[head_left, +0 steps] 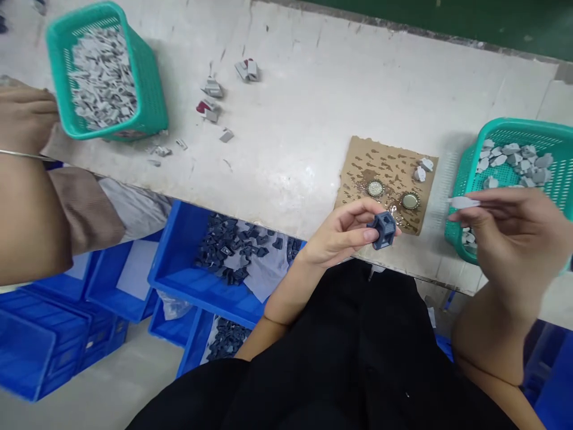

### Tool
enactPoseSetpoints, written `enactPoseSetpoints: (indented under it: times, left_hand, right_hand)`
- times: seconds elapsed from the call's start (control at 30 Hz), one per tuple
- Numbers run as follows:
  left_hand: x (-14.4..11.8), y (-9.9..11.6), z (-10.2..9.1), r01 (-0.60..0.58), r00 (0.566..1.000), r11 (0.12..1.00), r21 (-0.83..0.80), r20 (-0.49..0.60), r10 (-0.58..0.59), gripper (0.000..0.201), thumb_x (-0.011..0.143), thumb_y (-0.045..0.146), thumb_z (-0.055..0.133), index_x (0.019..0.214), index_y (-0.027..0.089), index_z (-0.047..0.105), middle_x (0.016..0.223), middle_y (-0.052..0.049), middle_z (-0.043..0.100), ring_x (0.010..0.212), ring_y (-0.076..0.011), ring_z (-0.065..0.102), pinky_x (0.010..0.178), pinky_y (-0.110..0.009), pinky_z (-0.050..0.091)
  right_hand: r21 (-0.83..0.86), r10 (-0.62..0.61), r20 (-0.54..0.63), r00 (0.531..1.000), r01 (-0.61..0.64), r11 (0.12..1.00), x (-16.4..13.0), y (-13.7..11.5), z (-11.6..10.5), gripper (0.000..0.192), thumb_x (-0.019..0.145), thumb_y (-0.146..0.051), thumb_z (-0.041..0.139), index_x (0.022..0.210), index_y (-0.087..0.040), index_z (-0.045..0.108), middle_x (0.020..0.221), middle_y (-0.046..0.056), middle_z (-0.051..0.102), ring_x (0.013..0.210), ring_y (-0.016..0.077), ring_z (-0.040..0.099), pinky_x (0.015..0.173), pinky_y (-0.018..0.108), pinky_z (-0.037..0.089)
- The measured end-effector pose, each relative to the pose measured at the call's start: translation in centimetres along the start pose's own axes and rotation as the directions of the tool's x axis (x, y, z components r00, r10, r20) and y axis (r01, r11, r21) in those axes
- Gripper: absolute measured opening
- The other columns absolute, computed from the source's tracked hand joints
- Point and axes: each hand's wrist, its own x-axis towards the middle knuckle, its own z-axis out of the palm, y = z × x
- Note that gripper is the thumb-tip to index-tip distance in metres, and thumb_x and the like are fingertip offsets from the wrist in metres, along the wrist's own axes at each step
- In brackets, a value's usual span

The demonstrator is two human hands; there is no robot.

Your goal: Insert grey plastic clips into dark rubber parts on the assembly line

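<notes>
Between its thumb and fingers my left hand (342, 235) grips a dark blue-grey plastic part (383, 230) with openings in it, just over the table's front edge. My right hand (514, 239) pinches a small, flat, light-grey piece (464, 203) beside a green basket (466, 179) of similar grey pieces. Beyond my left hand lies a brown cardboard sheet (358, 156) spotted with dark wet marks. Two bottle-cap-like metal discs sit on it, one a gold-toned cap (375, 189), the other a second cap (410, 200). Two small light pieces (421, 172) rest near its right side.
At the far left another green basket (150, 89) is heaped with grey pieces, next to another person's arm (31, 197). Several grey and red parts (208, 110) lie scattered on the white table (295, 119). Blue bins (206, 292) with dark parts stand below its front edge.
</notes>
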Motion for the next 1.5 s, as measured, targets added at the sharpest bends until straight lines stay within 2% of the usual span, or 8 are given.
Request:
enactPoseSetpoints:
  times: [0.17,0.43,0.7,0.97,1.2,1.37,1.43,1.5]
  left_hand:
    - [-0.3,-1.0,-0.2,0.049,0.998,0.998,-0.038,-0.025,-0.05,0.033,0.083,0.038,0.086,0.097,0.02,0.062,0.092,-0.002,0.073,0.092,-0.0165,0.078,0.074,-0.023,0.061]
    - [-0.2,-2.0,-2.2,-0.05,0.998,0.998,-0.043,-0.038,0.049,0.034,0.084,0.042,0.085,0.1,0.019,0.066,0.089,0.0,0.067,0.066,-0.0061,0.066,0.063,-0.019,0.054]
    - [-0.3,-2.1,-2.8,-0.078,0.997,0.995,-0.055,0.024,0.08,0.033,0.082,0.037,0.088,0.104,0.02,0.07,0.097,0.0,0.071,0.08,-0.0079,0.07,0.069,-0.018,0.059]
    - [-1.1,-1.5,-2.1,0.048,0.994,0.999,0.0,-0.097,-0.048,0.057,0.075,0.059,0.089,0.112,0.02,0.071,0.114,-0.001,0.077,0.096,-0.0148,0.078,0.074,-0.019,0.057]
    - [-1.0,-1.4,-2.2,0.047,0.996,0.998,0.039,-0.083,-0.044,0.062,0.073,0.061,0.087,0.115,0.017,0.07,0.119,-0.002,0.078,0.107,-0.0171,0.077,0.082,-0.022,0.055]
    - [-0.8,-1.0,-1.6,-0.069,0.996,0.996,-0.058,-0.054,0.066,0.03,0.082,0.035,0.088,0.1,0.018,0.07,0.1,0.001,0.08,0.095,-0.0101,0.078,0.084,-0.021,0.057]
    - [-0.6,-1.1,-1.6,-0.067,0.996,0.995,-0.074,-0.057,0.063,0.03,0.082,0.034,0.089,0.098,0.018,0.069,0.095,0.0,0.08,0.088,-0.0085,0.077,0.077,-0.019,0.057]
    - [-0.6,-1.4,-1.6,-0.028,0.995,0.998,-0.054,-0.095,0.023,0.041,0.078,0.045,0.091,0.101,0.019,0.069,0.094,0.0,0.081,0.084,-0.0096,0.076,0.071,-0.019,0.056]
  right_hand:
    - [-0.224,-0.293,0.125,0.948,0.315,0.922,0.9,-0.3,2.1,0.01,0.099,-0.021,0.072,0.09,-0.022,0.077,0.084,0.002,0.08,0.078,0.0181,0.076,0.068,0.029,0.055]
    - [-0.353,-0.346,0.194,0.918,0.394,0.849,1.1,0.5,2.5,0.01,0.095,-0.018,0.076,0.086,-0.023,0.076,0.078,0.0,0.079,0.074,0.0198,0.077,0.061,0.029,0.053]
    - [-0.367,-0.156,0.27,0.95,0.252,0.895,0.9,-0.5,2.7,0.022,0.098,-0.02,0.065,0.088,-0.028,0.082,0.085,0.0,0.081,0.078,0.0213,0.077,0.064,0.034,0.05]
    - [-0.392,-0.157,0.279,0.947,0.261,0.882,1.0,-0.2,2.8,0.025,0.091,-0.011,0.068,0.088,-0.029,0.085,0.081,-0.001,0.081,0.079,0.0233,0.077,0.063,0.033,0.046]
    - [-0.4,-0.151,0.282,0.947,0.259,0.879,0.9,-0.1,2.7,0.025,0.092,-0.011,0.068,0.088,-0.027,0.086,0.082,0.002,0.081,0.08,0.0244,0.078,0.064,0.034,0.045]
    - [-0.388,-0.14,0.271,0.952,0.241,0.89,0.9,-0.3,3.0,0.024,0.093,-0.015,0.068,0.088,-0.03,0.085,0.081,0.0,0.081,0.078,0.0243,0.077,0.063,0.035,0.045]
    - [-0.355,-0.172,0.222,0.96,0.244,0.903,0.9,-0.3,3.1,0.023,0.091,-0.014,0.069,0.085,-0.03,0.085,0.078,0.0,0.08,0.077,0.024,0.077,0.063,0.035,0.045]
    - [-0.324,-0.108,0.186,0.977,0.164,0.932,1.0,-0.1,2.7,0.022,0.092,-0.017,0.068,0.085,-0.031,0.085,0.078,0.0,0.079,0.08,0.0247,0.076,0.069,0.038,0.049]
